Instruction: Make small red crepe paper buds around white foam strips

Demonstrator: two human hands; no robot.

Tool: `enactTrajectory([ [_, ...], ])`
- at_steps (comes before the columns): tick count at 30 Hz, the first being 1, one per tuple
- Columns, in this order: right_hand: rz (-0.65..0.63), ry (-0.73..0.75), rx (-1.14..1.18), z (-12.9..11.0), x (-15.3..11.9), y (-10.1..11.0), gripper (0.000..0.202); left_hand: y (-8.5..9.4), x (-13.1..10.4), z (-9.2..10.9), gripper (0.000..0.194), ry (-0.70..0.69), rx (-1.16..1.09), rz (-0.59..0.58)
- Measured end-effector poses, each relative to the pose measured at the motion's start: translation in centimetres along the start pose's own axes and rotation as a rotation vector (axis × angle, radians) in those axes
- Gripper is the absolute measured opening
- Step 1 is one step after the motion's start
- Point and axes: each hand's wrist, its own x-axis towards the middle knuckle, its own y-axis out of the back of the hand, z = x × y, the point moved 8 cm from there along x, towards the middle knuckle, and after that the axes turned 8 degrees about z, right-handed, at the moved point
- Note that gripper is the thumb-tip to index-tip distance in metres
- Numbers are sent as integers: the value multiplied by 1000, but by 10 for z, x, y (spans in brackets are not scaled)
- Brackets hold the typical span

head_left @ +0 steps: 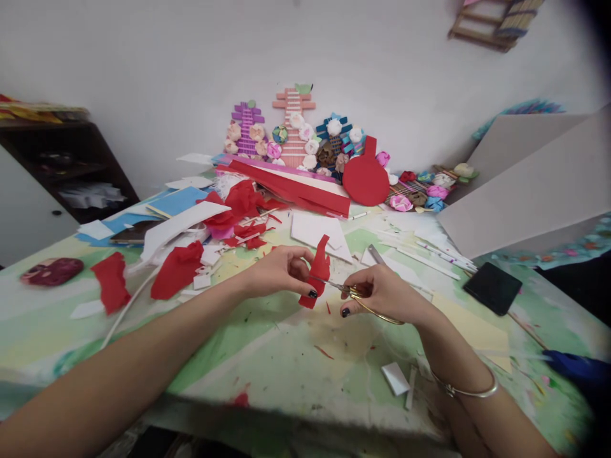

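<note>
Between the fingers and thumb of my left hand [279,273] is a small, irregular piece of red paper [319,267], held upright above the table. My right hand [379,292] is closed on gold-handled scissors [356,294], whose blades point left and meet the red paper's right side. Thin red scraps [324,352] lie on the table below the hands. A white board piece [319,235] lies just behind the red paper.
Red paper pieces [179,270] and white strips lie at left. A red round shape with a neck [366,181] leans near paper-flower decorations by the wall. A black square [492,288] and a large grey board [529,184] are at right. A white block [395,378] lies near the front.
</note>
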Motion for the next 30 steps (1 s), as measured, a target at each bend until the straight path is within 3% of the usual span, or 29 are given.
enactTrajectory([
  [22, -15, 2, 3, 5, -1, -1, 45, -2, 0, 0, 32, -18, -16, -27],
  [30, 52, -60, 65, 7, 1, 5, 39, 7, 3, -1, 41, -24, 38, 78],
])
